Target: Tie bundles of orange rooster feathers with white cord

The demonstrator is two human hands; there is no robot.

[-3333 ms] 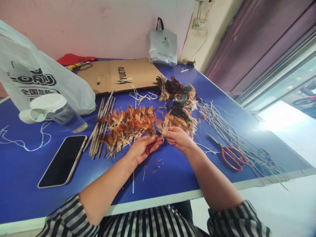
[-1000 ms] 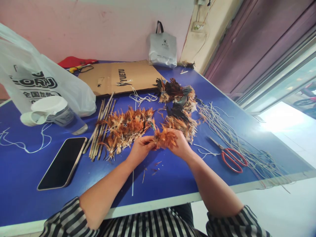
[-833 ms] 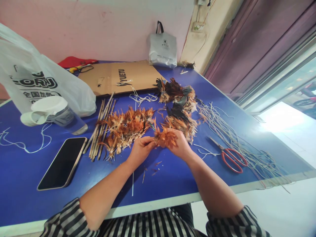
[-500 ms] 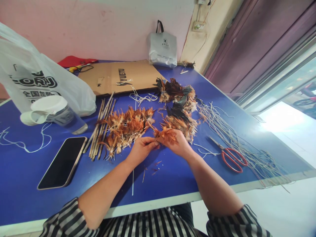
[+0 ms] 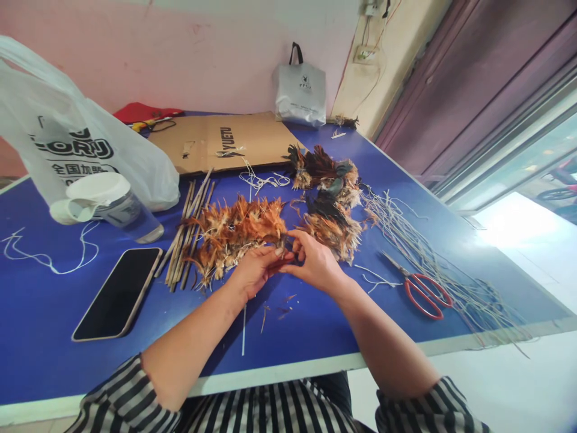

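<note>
My left hand (image 5: 255,272) is closed in a pinch at the near right end of a row of orange-brown feathers (image 5: 237,224); orange feathers stand up just beyond its fingertips. My right hand (image 5: 315,261) meets it there, thumb and forefinger curled towards the left fingertips. What the right fingers grip is too small to make out. Beyond the right hand lies a second pile of brown and black feathers (image 5: 336,231). A white string (image 5: 244,337) runs out below my left hand towards the table edge.
Thin sticks (image 5: 187,231), a phone (image 5: 118,294), a clear bottle (image 5: 130,210) and a plastic bag (image 5: 139,162) are on the left. Red-handled scissors (image 5: 424,291) and long loose strands (image 5: 415,240) lie right. Cardboard (image 5: 193,138) and a silver bag (image 5: 300,96) stand behind.
The orange feathers that lay across my right hand no longer show there; orange feathers now point away beyond my left fingertips. My right hand has turned, its thumb and forefinger now visible.
</note>
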